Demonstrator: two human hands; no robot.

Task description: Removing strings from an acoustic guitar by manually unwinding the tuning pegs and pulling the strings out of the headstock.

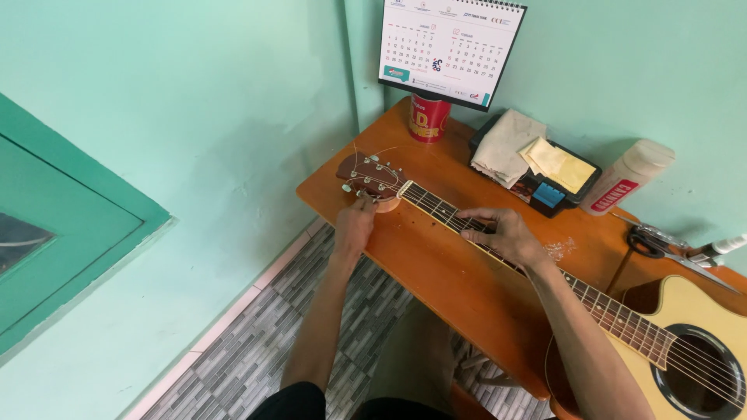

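An acoustic guitar (692,334) lies across an orange wooden table (443,264), its headstock (369,176) at the table's left corner and its pale body at the lower right. My left hand (354,225) pinches a tuning peg on the near side of the headstock. My right hand (502,232) rests on the neck's strings, fingers spread flat and pressing them down a few frets from the nut.
A red cup (428,118) and a desk calendar (450,48) stand at the table's back. A black case with folded cloths (537,159), a white bottle on its side (629,176) and scissors (661,241) lie right. Green walls, grey tiled floor below.
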